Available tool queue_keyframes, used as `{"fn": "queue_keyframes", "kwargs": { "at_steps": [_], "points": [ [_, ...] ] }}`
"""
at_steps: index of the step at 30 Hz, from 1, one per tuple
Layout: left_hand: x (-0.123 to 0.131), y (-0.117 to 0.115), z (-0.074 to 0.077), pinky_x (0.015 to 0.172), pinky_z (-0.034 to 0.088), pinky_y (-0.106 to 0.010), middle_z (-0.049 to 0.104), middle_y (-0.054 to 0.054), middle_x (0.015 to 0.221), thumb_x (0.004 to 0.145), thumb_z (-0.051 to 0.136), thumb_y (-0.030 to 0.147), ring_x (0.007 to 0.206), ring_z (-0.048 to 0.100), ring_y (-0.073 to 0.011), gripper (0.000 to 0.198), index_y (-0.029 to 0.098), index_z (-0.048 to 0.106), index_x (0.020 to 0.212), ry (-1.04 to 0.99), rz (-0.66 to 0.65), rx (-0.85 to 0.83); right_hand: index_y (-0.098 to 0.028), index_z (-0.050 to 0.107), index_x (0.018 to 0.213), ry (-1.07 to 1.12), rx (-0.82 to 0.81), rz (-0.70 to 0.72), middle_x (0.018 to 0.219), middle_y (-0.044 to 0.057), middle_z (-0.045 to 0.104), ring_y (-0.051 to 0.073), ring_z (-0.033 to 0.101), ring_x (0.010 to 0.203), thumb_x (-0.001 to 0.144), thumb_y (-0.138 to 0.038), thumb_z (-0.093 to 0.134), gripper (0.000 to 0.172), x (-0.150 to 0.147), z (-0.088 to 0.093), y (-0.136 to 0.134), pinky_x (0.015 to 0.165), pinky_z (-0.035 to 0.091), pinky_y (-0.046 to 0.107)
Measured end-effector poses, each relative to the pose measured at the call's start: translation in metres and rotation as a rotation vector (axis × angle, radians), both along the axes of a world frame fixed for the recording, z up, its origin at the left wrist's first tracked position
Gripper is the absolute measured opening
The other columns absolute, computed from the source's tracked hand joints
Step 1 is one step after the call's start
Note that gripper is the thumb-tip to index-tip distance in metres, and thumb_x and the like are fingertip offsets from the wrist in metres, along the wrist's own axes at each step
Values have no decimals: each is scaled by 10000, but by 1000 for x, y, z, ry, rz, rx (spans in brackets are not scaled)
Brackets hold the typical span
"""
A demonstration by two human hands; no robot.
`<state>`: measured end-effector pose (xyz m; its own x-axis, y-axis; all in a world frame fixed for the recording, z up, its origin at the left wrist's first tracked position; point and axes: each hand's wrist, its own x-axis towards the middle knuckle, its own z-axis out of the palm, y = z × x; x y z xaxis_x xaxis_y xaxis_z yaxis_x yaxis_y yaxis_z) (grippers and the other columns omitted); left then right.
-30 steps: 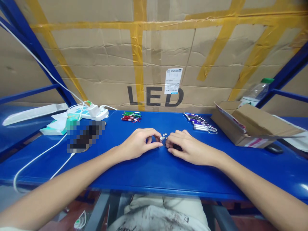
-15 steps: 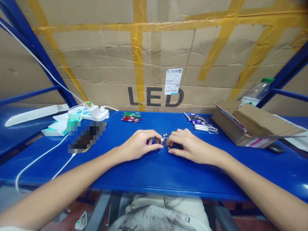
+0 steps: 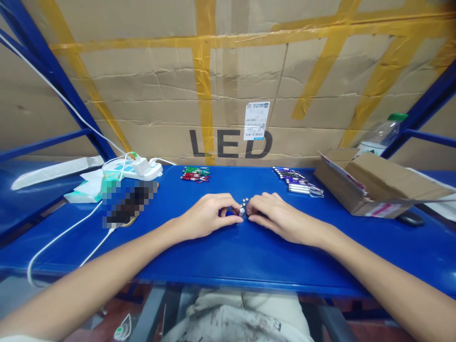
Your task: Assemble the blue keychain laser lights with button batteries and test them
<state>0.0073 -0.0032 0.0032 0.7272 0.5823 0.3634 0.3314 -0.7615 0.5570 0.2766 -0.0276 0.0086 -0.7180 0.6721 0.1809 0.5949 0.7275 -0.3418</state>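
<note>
My left hand (image 3: 208, 216) and my right hand (image 3: 276, 216) rest on the blue table (image 3: 228, 251), fingertips meeting at its middle. Both hands are curled in a pinch around a small silver part (image 3: 242, 212) held between them. Several tiny silver button cells (image 3: 244, 202) lie on the table just behind the fingertips. What else my fingers cover is hidden.
A row of red and green mini flashlights (image 3: 194, 174) lies at the back left, a row of purple and silver ones (image 3: 298, 181) at the back right. An open cardboard box (image 3: 374, 187) and a plastic bottle (image 3: 379, 135) stand right. A white power strip (image 3: 133, 167) with cable sits left.
My hands stay together at the same spot; the fingers have shifted slightly around the small silver part. Nothing else moved.
</note>
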Motion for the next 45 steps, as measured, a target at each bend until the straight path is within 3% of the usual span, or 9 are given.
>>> {"fn": "queue_keyframes", "kwargs": {
  "at_steps": [8,14,22,33,40,45],
  "points": [
    [-1,1,-2,764,497,-233,766,-24,975,992,772,309,756,645,-126,181,171,765,1110,-9,3,44,-234,603,1185,275,150,29,1117,78,664,238,576,1026,1142,-277,508,113,-6,4,-4,897,461,368],
    [-1,-1,-2,719,487,-225,758,-10,892,1007,750,330,726,663,-126,173,168,753,1066,10,-2,47,-237,625,1223,381,239,79,1127,77,715,235,621,1018,1112,-209,563,130,-13,4,-9,914,486,400],
    [-1,-1,0,742,479,-240,763,-28,973,1030,716,323,749,623,-130,187,166,755,1122,14,-32,65,-234,647,1223,356,218,113,1160,89,731,247,642,1085,1122,-246,575,124,-13,-1,-6,937,502,415],
    [-2,-1,-3,729,484,-242,740,-40,930,1049,690,343,746,620,-129,220,154,756,1139,-16,-33,130,-222,673,1137,371,280,91,1068,74,756,232,647,979,1120,-336,594,139,-15,1,-6,882,477,394],
    [-2,-1,-2,784,528,-262,780,-68,1042,1051,690,350,796,661,-145,232,163,760,1170,-48,-22,150,-227,686,1086,368,279,-9,1037,83,738,241,622,938,1131,-371,547,205,-11,3,-4,874,478,401],
    [-2,-2,0,838,551,-270,782,-81,1088,1069,660,352,869,713,-161,243,169,757,1196,-64,-4,147,-221,684,1134,164,230,-52,1053,93,692,259,588,971,1133,-305,510,193,-8,0,0,887,458,405]
  ]
}}
